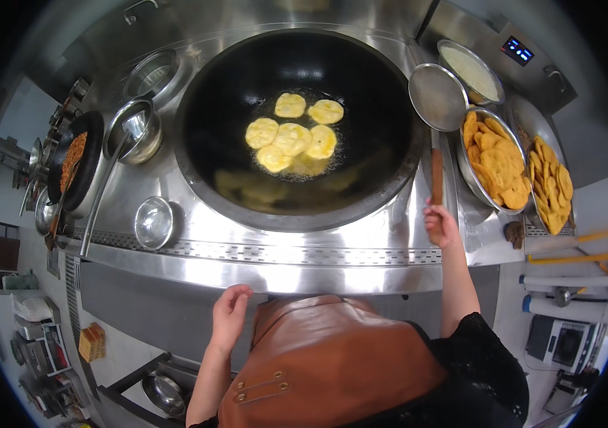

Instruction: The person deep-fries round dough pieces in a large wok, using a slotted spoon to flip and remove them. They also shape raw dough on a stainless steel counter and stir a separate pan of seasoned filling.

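Observation:
My right hand [440,224] is closed around the lower end of the wooden handle of a round mesh strainer [438,97], whose head rests over the right rim of a large black wok [304,219]. Several pale yellow rounds of dough [292,139] lie in bubbling oil at the middle of the wok; some of them touch. My left hand [230,310] hangs in front of the stove edge with its fingers loosely curled, holding nothing that I can see. A steel bowl of golden fried flatbreads [496,160] stands right of the strainer.
On the right are a metal tray of fried pieces [550,187] and a bowl of pale contents [470,72]. Left of the wok stand a steel pot with a long-handled ladle [146,144], a small empty bowl [154,222] and a dark pan with reddish-brown bits [95,155].

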{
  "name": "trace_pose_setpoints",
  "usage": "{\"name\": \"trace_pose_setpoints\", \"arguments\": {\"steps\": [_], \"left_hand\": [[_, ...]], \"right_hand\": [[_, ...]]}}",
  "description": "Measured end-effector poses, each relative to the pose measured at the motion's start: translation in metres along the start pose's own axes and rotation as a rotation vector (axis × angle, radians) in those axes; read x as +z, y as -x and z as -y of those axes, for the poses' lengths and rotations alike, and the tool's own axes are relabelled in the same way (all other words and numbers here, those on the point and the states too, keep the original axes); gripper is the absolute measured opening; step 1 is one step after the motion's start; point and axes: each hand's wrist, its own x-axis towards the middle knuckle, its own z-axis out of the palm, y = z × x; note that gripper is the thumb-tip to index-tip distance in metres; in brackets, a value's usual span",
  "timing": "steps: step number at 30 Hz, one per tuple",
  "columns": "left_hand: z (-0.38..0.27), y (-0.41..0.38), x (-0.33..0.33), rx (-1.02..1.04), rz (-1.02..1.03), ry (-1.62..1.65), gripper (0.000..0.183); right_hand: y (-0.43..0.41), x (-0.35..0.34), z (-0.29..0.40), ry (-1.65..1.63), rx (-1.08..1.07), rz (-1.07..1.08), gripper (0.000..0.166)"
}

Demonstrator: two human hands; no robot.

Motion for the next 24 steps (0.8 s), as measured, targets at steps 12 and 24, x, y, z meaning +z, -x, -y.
{"name": "trace_pose_setpoints", "arguments": {"steps": [12, 24], "left_hand": [[0.013, 0.002, -0.023, -0.005, -0.057, 0.064, 0.018], [0.035, 0.007, -0.046, -0.079, -0.171, 0.14, 0.017]], "right_hand": [[0.057, 0.162, -0.061, 0.494, -0.064, -0.041, 0.032], [-0.08, 0.218, -0.088, 1.663, -0.334, -0.134, 0.074]]}}
